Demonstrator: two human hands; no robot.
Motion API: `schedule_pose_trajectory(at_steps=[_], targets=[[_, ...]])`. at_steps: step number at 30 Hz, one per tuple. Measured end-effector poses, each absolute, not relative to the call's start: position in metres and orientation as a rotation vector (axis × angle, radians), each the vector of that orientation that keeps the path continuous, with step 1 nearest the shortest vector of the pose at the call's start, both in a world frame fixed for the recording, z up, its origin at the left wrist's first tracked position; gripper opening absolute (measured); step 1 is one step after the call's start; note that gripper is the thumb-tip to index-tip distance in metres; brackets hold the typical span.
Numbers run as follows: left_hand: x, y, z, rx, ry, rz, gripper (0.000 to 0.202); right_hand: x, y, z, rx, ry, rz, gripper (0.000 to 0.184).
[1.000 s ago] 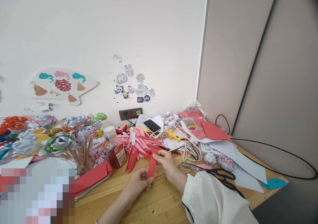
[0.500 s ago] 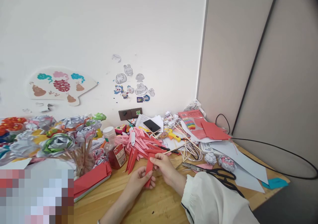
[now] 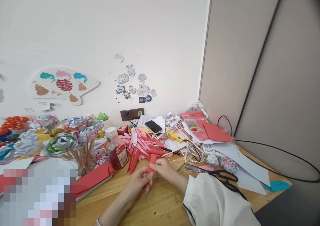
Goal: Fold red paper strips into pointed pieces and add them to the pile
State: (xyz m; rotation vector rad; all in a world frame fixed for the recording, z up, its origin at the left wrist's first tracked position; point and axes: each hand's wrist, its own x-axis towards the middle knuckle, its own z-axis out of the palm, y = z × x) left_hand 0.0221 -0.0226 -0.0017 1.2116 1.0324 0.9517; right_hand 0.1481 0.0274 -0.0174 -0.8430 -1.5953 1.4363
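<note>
White wall (image 3: 160,29) rises behind your wooden table (image 3: 167,206), where paper work crowds the back half. Judging by what lies out, a good share is done: a heap of pink pieces (image 3: 140,141) sits beyond your hands, with a few narrow red pieces (image 3: 134,161) at its near edge, and finished-looking paper flowers (image 3: 61,142) are bunched on the left. What seems left is the red strip (image 3: 153,158) between your hands, apparently part-folded, plus the flat red paper (image 3: 95,179) stacked to your left, which looks unworked.

Your left hand (image 3: 141,180) has its thumb and fingers pinched on the strip's lower end; your right hand (image 3: 162,167) grips it higher up, thumb along its edge. The strip is held above the table, just short of the red pieces, tilted with its top leaning right.

Compared with a second ago, the strip shows narrower, and your right hand has come lower, nearer the left, leaving the strip's upper tip clear above your thumb. The heap and the scissors (image 3: 220,174) lie as they did.
</note>
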Motion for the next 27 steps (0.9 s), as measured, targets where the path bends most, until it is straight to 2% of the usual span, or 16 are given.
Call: schedule_pose_trajectory(at_steps=[6, 12, 19, 27], targets=[[0.0204, -0.0224, 0.0016, 1.237, 0.994, 0.942, 0.029, 0.1507, 0.0326, -0.0143, -0.857, -1.473, 1.534, 0.038], [0.0208, -0.0250, 0.0032, 1.241, 1.020, 0.880, 0.030, 0.1509, 0.0328, -0.0196, -0.858, -1.561, 1.373, 0.040], [0.0246, -0.0269, 0.0044, 1.280, 1.054, 0.871, 0.039, 0.1495, 0.0270, -0.0190, -0.767, -1.684, 1.358, 0.042], [0.0237, -0.0286, 0.0059, 1.266, 1.064, 0.883, 0.039, 0.1518, 0.0261, -0.0136, -0.707, -1.648, 1.364, 0.045]])
